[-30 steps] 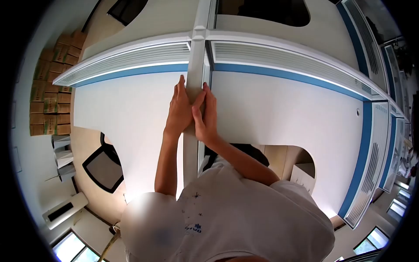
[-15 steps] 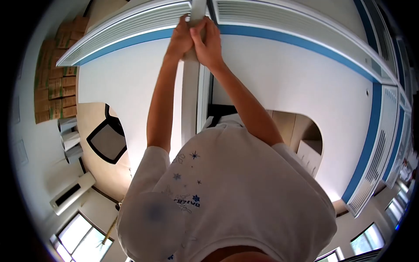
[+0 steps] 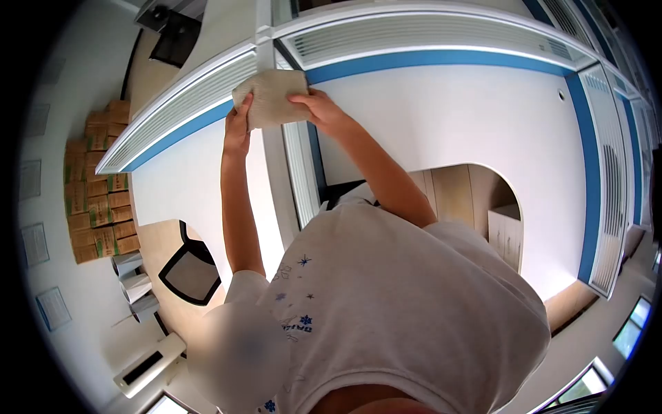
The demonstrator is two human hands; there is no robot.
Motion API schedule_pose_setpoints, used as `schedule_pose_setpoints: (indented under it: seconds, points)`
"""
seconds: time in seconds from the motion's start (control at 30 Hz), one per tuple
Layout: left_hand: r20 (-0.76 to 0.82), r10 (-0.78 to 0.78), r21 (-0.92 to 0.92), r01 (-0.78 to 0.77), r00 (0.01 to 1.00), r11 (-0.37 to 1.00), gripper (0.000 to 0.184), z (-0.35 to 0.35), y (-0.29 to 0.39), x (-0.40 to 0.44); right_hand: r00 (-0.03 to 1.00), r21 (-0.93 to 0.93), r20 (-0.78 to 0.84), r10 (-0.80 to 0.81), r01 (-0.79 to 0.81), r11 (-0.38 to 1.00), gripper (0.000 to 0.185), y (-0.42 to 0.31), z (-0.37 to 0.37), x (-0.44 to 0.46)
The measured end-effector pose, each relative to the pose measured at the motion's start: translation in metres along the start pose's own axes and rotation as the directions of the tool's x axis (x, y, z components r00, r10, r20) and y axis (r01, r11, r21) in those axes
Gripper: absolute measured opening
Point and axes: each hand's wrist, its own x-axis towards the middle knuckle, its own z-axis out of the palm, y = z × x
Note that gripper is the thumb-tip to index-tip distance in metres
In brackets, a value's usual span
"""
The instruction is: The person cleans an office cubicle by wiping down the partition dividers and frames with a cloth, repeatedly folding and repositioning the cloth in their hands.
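A beige cloth [image 3: 270, 98], spread flat, is held up between my two hands over the white partition rail [image 3: 279, 176]. My left hand [image 3: 238, 127] grips its left edge, with the thumb on the near face. At the right edge, my right hand [image 3: 321, 110] pinches the cloth between thumb and fingers. Part of the rail and of the slatted panel behind is hidden by the cloth.
White desktops [image 3: 448, 124] lie on both sides of the rail, bordered by slatted partitions [image 3: 427, 38] with blue strips. A black-framed chair [image 3: 189, 276] stands lower left. Stacked cardboard boxes [image 3: 100, 207] are at the far left, a white drawer unit [image 3: 505, 234] at the right.
My hands, earlier close together on the rail and moving forward along it, have come apart. The beige cloth now shows stretched between them. The view has shifted.
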Motion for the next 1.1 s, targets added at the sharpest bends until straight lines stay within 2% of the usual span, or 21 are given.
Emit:
schedule_pose_setpoints:
  seconds: [0.07, 0.1, 0.17, 0.23, 0.27, 0.3, 0.37, 0.43, 0.5, 0.53, 0.63, 0.67, 0.7, 0.73, 0.77, 0.83, 0.9, 0.97, 1.0, 1.1]
  points:
    - [-0.010, 0.086, 0.035, -0.085, 0.996, 0.996, 0.060, -0.002, 0.022, -0.010, 0.989, -0.049, 0.038, -0.142, 0.144, 0.988, 0.066, -0.014, 0.000, -0.003]
    - [-0.005, 0.185, 0.002, -0.185, 0.983, 0.983, 0.060, -0.005, 0.029, -0.012, 0.972, -0.072, 0.048, -0.229, 0.232, 0.970, 0.062, -0.026, 0.007, -0.012]
    - [0.072, 0.321, 0.027, -0.324, 0.944, 0.946, 0.053, -0.004, 0.050, -0.026, 0.927, -0.078, 0.095, -0.362, 0.370, 0.926, 0.050, -0.036, 0.016, -0.019]
    - [0.202, 0.360, 0.012, -0.370, 0.911, 0.929, 0.034, -0.012, 0.054, -0.031, 0.900, -0.142, 0.177, -0.398, 0.424, 0.895, 0.040, -0.037, 0.014, -0.018]
    - [0.213, 0.379, 0.042, -0.396, 0.901, 0.917, 0.032, -0.009, 0.053, -0.038, 0.724, -0.512, 0.154, -0.672, 0.640, 0.573, 0.029, -0.033, 0.019, -0.022]
    - [0.229, 0.398, 0.066, -0.422, 0.888, 0.904, 0.030, -0.007, 0.051, -0.041, 0.645, -0.549, 0.213, -0.734, 0.701, 0.456, 0.030, -0.029, 0.018, -0.024]
    - [0.285, 0.522, 0.183, -0.580, 0.804, 0.794, 0.025, -0.027, 0.029, -0.039, 0.469, -0.610, 0.337, -0.816, 0.769, 0.190, 0.033, -0.020, 0.010, -0.031]
    - [0.334, 0.559, 0.218, -0.639, 0.759, 0.737, 0.022, -0.036, 0.027, -0.048, 0.454, -0.594, 0.435, -0.777, 0.794, 0.131, 0.036, -0.013, 0.006, -0.045]
    - [0.304, 0.649, 0.277, -0.717, 0.697, 0.640, 0.022, -0.033, 0.029, -0.055, 0.442, -0.687, 0.441, -0.781, 0.726, 0.023, 0.044, -0.017, 0.013, -0.054]
    - [0.272, 0.666, 0.393, -0.712, 0.695, 0.582, 0.023, -0.033, 0.032, -0.060, 0.442, -0.708, 0.440, -0.782, 0.707, 0.001, 0.054, -0.023, 0.017, -0.061]
    - [0.182, 0.738, 0.562, -0.685, 0.650, 0.464, 0.027, -0.018, 0.042, -0.068, 0.362, -0.702, 0.522, -0.772, 0.696, -0.148, 0.057, -0.028, 0.023, -0.055]
    - [0.155, 0.757, 0.627, -0.655, 0.634, 0.421, 0.031, -0.023, 0.035, -0.066, 0.390, -0.717, 0.536, -0.749, 0.678, -0.160, 0.055, -0.024, 0.023, -0.052]
    - [0.201, 0.776, 0.672, -0.661, 0.597, 0.334, 0.032, -0.032, 0.025, -0.060, 0.409, -0.727, 0.551, -0.728, 0.663, -0.178, 0.053, -0.018, 0.018, -0.048]
    - [0.212, 0.715, 0.713, -0.606, 0.667, 0.354, 0.032, -0.042, 0.011, -0.059, 0.425, -0.737, 0.562, -0.710, 0.647, -0.197, 0.052, -0.010, 0.012, -0.044]
    - [0.219, 0.646, 0.750, -0.550, 0.731, 0.368, 0.031, -0.051, -0.007, -0.060, 0.484, -0.750, 0.539, -0.689, 0.648, -0.132, 0.046, 0.003, 0.003, -0.041]
    - [0.177, 0.670, 0.622, -0.609, 0.721, 0.491, 0.032, -0.050, -0.057, -0.051, 0.542, -0.781, 0.503, -0.673, 0.619, -0.086, 0.038, 0.023, -0.015, -0.032]
    - [0.171, 0.566, 0.720, -0.494, 0.807, 0.488, 0.040, -0.036, -0.056, -0.058, 0.577, -0.813, 0.447, -0.684, 0.580, -0.042, 0.034, 0.017, -0.024, -0.031]
    - [0.137, 0.503, 0.463, -0.504, 0.854, 0.729, 0.041, -0.040, -0.063, -0.055, 0.632, -0.831, 0.370, -0.681, 0.553, 0.061, 0.033, 0.009, -0.030, -0.037]
    - [0.123, 0.465, 0.312, -0.479, 0.877, 0.821, 0.042, -0.042, -0.068, -0.055, 0.698, -0.805, 0.215, -0.683, 0.523, 0.280, 0.030, 0.009, -0.031, -0.041]
    - [-0.004, 0.312, 0.178, -0.307, 0.950, 0.935, 0.042, -0.046, -0.052, -0.064, 0.843, -0.722, 0.012, -0.537, 0.379, 0.579, 0.031, 0.000, -0.023, -0.050]
